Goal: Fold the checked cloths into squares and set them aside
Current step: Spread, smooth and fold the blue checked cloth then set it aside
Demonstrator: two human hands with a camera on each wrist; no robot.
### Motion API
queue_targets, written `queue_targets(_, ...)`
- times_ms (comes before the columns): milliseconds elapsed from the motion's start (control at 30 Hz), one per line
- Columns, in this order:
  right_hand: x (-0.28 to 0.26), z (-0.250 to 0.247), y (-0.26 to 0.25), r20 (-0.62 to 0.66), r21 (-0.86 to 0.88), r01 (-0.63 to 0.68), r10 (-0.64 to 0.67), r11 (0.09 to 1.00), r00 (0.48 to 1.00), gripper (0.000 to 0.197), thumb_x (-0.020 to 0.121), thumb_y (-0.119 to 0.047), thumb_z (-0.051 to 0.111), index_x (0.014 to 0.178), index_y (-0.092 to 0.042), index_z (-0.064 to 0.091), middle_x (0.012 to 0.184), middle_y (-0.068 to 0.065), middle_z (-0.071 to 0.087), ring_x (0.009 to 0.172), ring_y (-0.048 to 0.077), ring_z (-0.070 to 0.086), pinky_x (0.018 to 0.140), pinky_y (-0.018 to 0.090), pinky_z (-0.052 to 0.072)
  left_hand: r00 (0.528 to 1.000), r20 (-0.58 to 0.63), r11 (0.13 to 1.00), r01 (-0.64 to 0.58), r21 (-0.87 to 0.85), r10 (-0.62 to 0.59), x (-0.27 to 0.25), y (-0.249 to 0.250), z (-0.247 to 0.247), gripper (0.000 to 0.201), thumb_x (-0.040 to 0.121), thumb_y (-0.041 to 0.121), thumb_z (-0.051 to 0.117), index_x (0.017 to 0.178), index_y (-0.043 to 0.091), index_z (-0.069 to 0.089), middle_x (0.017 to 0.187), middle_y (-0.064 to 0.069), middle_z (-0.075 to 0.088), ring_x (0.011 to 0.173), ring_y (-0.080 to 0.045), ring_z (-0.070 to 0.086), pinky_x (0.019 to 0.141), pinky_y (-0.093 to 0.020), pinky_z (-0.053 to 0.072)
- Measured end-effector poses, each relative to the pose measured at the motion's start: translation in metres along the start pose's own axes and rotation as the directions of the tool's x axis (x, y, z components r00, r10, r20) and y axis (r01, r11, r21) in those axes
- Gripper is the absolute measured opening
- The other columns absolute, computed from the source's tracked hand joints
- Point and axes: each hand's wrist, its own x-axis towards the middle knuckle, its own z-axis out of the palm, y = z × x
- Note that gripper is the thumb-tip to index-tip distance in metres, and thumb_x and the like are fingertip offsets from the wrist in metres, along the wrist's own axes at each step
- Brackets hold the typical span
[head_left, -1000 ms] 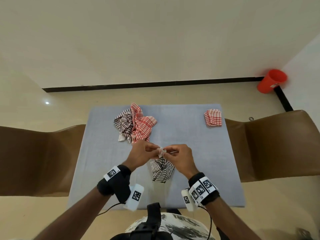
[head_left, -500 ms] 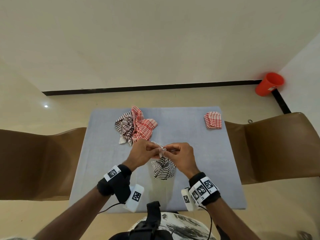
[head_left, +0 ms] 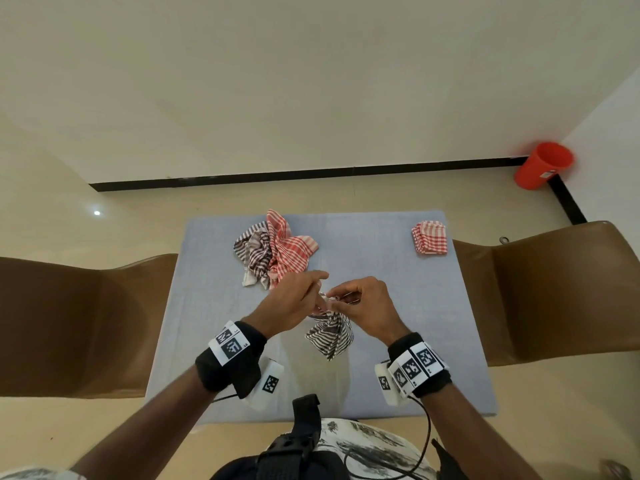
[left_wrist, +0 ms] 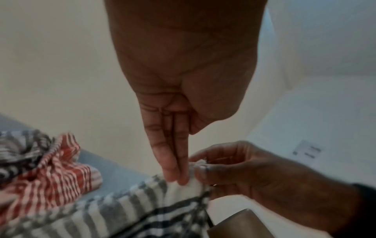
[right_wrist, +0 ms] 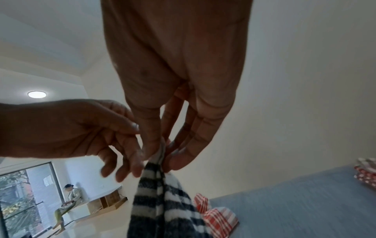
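Grip change | left hand had loosened, fingers straight against black checked cloth | right hand still pinched its corner | likely hunting edges, fold not begun

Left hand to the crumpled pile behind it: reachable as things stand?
Probably yes. The crumpled pile lies just beyond the left hand, nothing between. Its fingers only touch the black checked cloth that the right hand pinches.

Held cloth — black-and-white check. Red cloth and square: red-and-white check. Brown cloth: brown-and-white stripes. Table grey-blue, chairs brown, bin orange-red, wristbands black with white coded tags — wall cream, skirting black.
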Motion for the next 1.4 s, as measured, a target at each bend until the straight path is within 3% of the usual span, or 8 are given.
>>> queue_targets(133,0.001,-0.012,-0.007,0.063,-0.023,0.072,-0.070,0.997,0.996,0.023,0.084,-0.025,0.084,0.106,-0.017,0.081,0.100,-0.006,0.079,0.085,0.002,0.074,0.081,0.028,0.063,0.988,0.031,0.895,-0.152,0.418,0.154,0.001,-0.021,-0.003,0.051,0.089,0.042,0.066,0.136,0.022,0.061,0.110,0.002,0.067,0.103,-0.015,0.056,0.087,-0.035,0.051)
queue_targets(233,-0.002,-0.023,-0.016,0.071,0.036,0.139,-0.141,0.990,0.987,0.020,0.087,-0.024,0.082,0.104,-0.015,0.080,0.099,-0.006,0.078,0.087,0.007,0.075,0.079,0.026,0.062,0.989,0.101,0.805,-0.148,0.575,0.110,0.002,-0.040,0.007,0.047,0.083,0.049,0.067,0.125,0.028,0.063,0.116,0.000,0.059,0.105,-0.020,0.051,0.081,-0.035,0.047)
queue_targets(433,-0.002,-0.054,0.003,-0.090,0.006,0.145,-0.143,0.989,0.986,0.015,0.085,-0.016,0.082,0.100,-0.013,0.078,0.094,-0.008,0.077,0.084,0.008,0.075,0.077,0.027,0.063,0.996,0.013,0.815,0.063,0.576,-0.087,0.002,-0.039,0.002,0.023,0.100,0.018,0.056,0.122,0.015,0.065,0.109,-0.007,0.072,0.095,-0.027,0.068,0.071,-0.032,0.044)
queue_targets(667,-0.008,-0.054,0.039,-0.203,-0.070,0.078,-0.091,0.994,0.975,0.010,0.085,-0.008,0.075,0.094,-0.012,0.075,0.090,-0.004,0.075,0.082,0.008,0.073,0.072,0.028,0.064,0.988,-0.152,0.846,0.100,0.524,-0.023,-0.006,-0.032,-0.001,0.009,0.089,0.010,0.066,0.097,0.011,0.062,0.089,-0.008,0.067,0.078,-0.028,0.060,0.061,-0.031,0.032)
queue_targets(933,-0.004,-0.055,0.057,-0.268,-0.207,0.113,-0.168,0.972,0.949,0.021,0.089,-0.007,0.070,0.108,-0.012,0.078,0.096,-0.002,0.072,0.087,0.007,0.066,0.072,0.016,0.057,0.990,-0.098,0.758,0.143,0.637,-0.104,-0.002,-0.050,-0.003,0.009,0.092,0.006,0.062,0.100,0.009,0.064,0.089,-0.013,0.072,0.076,-0.032,0.068,0.062,-0.033,0.037)
queue_targets(1167,-0.019,-0.074,0.097,-0.003,-0.300,-0.110,0.114,0.948,0.993,0.018,0.093,-0.010,0.067,0.103,-0.019,0.078,0.100,-0.004,0.075,0.088,0.010,0.068,0.079,0.027,0.060,0.982,0.173,0.818,-0.037,0.575,-0.077,-0.010,-0.064,-0.013,0.023,0.104,0.011,0.052,0.126,0.011,0.059,0.115,-0.010,0.070,0.096,-0.025,0.067,0.074,-0.029,0.046)
queue_targets(1300,-0.016,-0.080,0.117,0.018,-0.304,-0.195,0.210,0.933,0.978,0.016,0.091,-0.013,0.069,0.100,-0.023,0.078,0.102,-0.006,0.072,0.087,0.008,0.065,0.082,0.034,0.060,0.984,0.169,0.837,-0.049,0.545,-0.053,-0.008,-0.068,-0.015,0.027,0.107,0.027,0.051,0.126,0.013,0.065,0.113,-0.008,0.071,0.091,-0.021,0.064,0.073,-0.025,0.038)
queue_targets(1400,-0.001,-0.079,0.124,-0.027,-0.298,-0.235,0.238,0.925,0.971,0.016,0.091,-0.009,0.069,0.100,-0.018,0.078,0.107,0.001,0.071,0.083,0.011,0.066,0.077,0.033,0.059,0.985,0.162,0.841,-0.040,0.540,-0.057,0.006,-0.072,-0.010,0.027,0.106,0.023,0.053,0.124,0.014,0.071,0.112,-0.007,0.074,0.094,-0.022,0.070,0.071,-0.022,0.039)
